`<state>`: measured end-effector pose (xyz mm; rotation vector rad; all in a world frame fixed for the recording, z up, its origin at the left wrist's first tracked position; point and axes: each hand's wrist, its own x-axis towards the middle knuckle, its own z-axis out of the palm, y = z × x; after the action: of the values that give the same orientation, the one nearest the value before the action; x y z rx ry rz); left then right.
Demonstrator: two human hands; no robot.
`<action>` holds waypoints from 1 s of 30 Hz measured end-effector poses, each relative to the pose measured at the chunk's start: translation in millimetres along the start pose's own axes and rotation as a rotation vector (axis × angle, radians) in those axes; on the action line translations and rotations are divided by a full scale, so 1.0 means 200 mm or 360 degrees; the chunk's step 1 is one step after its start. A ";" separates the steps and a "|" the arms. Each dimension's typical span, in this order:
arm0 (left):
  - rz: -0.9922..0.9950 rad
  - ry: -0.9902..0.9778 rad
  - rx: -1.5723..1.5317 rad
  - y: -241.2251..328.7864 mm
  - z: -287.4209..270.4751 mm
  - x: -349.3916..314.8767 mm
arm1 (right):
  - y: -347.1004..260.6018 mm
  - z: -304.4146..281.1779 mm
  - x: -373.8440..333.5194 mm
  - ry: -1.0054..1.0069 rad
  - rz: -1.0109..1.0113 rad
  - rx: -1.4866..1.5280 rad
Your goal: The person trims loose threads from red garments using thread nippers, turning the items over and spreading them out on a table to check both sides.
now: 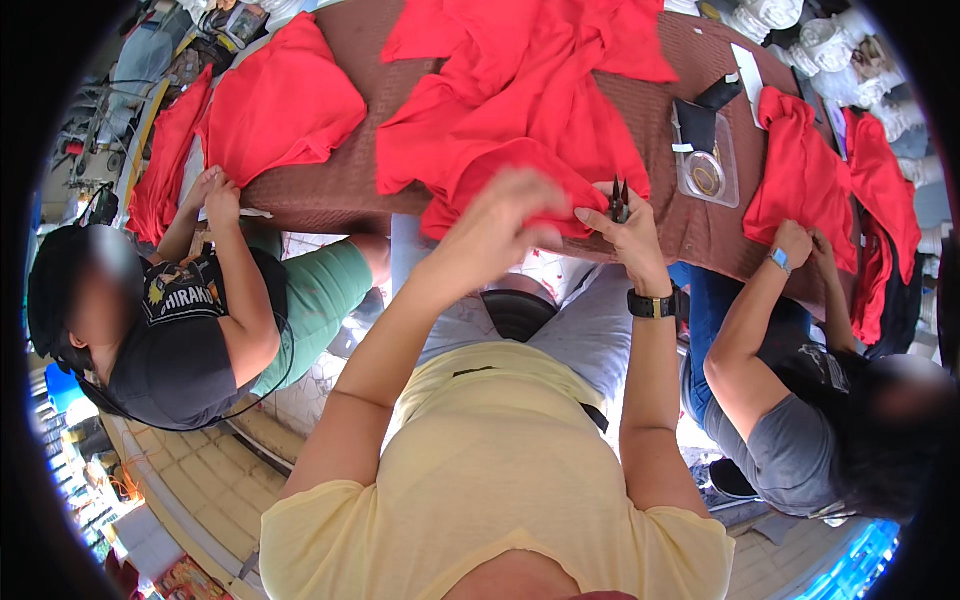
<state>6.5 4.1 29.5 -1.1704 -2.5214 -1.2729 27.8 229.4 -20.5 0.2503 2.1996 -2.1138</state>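
Note:
A red garment point(520, 120) lies bunched in front of me, its near edge hanging over the table's front edge. My right hand point(632, 225), with a dark watch on the wrist, holds a pair of small thread snips point(620, 200), dark blades pointing up and away. Its thumb and fingertips are at the garment's near right edge; whether they also pinch the cloth I cannot tell. My left hand point(505, 220) is over the garment's near part, smeared by motion, so its grip is unclear.
The table has a brown cloth point(400, 30). Right of the garment stands a clear plastic tray point(735, 180) holding a roll of tape and a black item. A person at left point(180, 330) and another at right point(790, 420) handle red cloth. White bundles point(835, 45) line the far right.

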 end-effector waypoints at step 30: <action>0.0096 0.1142 -0.0036 -0.04 -0.21 0.23 | -0.35 0.44 0.12 0.0303 -0.1028 -0.0335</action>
<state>-41.9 -0.4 69.7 -0.6172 -1.9302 -1.3852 -12.8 140.9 40.1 -0.3367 2.8902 -2.1598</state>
